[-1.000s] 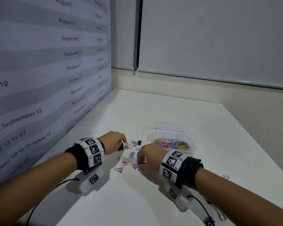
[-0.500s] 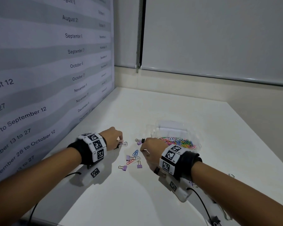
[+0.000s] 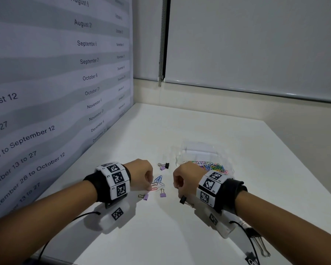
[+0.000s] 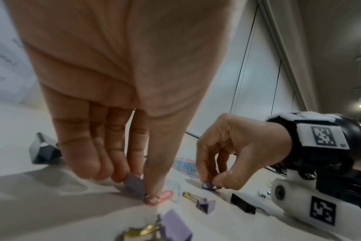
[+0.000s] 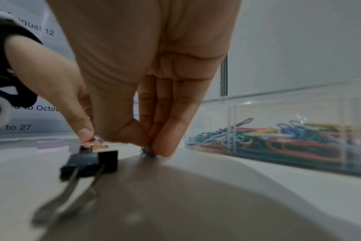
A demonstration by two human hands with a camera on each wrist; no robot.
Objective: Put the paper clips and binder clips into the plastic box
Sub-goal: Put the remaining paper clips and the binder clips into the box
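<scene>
From my head camera, my left hand is down on the white table, fingers bunched at a red paper clip lying beside some blue paper clips. My right hand is curled just to the right of them, and the clear plastic box sits right behind it with a heap of coloured paper clips inside. Two purple binder clips lie just nearer me than the loose clips, a black binder clip lies under my right wrist, and a black and a purple one lie together near the box. From my left wrist, my thumb tip presses on the red paper clip while my fingers close against a purple binder clip, so this hand pinches that clip. Across from it my right hand pinches a blue paper clip on the table. A large grey binder clip lies off to the left. From my right wrist, my fingertips and thumb are drawn together on the blue paper clip at the table surface; the black binder clip lies just in front, and the plastic box stands to the right.
</scene>
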